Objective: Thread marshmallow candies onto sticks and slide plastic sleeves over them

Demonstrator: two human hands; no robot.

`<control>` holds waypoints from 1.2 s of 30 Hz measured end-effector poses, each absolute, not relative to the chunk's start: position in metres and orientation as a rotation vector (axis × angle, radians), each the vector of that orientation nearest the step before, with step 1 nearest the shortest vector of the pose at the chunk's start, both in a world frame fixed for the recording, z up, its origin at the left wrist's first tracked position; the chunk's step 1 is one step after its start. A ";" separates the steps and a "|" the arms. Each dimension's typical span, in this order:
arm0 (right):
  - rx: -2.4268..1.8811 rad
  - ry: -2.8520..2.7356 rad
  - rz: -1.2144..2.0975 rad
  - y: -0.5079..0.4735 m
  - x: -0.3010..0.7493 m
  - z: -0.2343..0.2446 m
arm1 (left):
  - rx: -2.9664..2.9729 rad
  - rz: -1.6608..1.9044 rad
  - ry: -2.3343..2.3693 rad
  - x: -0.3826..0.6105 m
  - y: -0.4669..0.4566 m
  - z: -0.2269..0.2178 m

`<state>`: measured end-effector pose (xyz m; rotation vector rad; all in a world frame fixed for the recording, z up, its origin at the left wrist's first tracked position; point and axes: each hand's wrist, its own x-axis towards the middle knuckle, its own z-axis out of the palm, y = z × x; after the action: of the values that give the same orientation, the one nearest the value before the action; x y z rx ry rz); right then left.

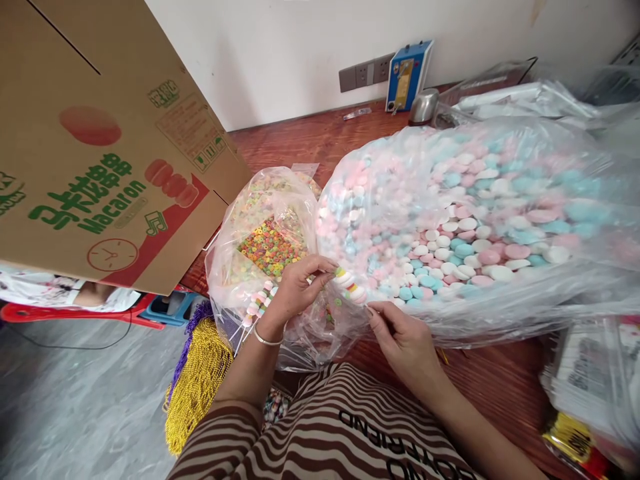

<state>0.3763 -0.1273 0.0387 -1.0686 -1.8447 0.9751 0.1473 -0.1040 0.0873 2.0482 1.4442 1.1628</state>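
Note:
My left hand pinches one end of a short string of stacked candy discs in front of two plastic bags. My right hand sits just below and right of the string, its fingers curled in a pinch near the string's lower end; what it grips is too small to make out. A large clear bag holds several pink, blue and white candy discs. A smaller clear bag holds small multicoloured ring candies. A finished candy string lies by my left wrist.
A tilted cardboard box printed "Macaron" stands at the left. Gold and purple bead strands hang off the red wooden table. A blue device and a metal cup stand by the wall. Packets lie at the right.

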 end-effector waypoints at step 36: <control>-1.332 -2.023 0.178 -0.148 0.388 0.027 | 0.569 1.601 0.989 0.307 -0.112 0.069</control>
<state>0.3879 -0.1475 0.0266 -1.3320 -2.0231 0.1776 0.3072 -0.1115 0.0686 0.5688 0.9887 1.6007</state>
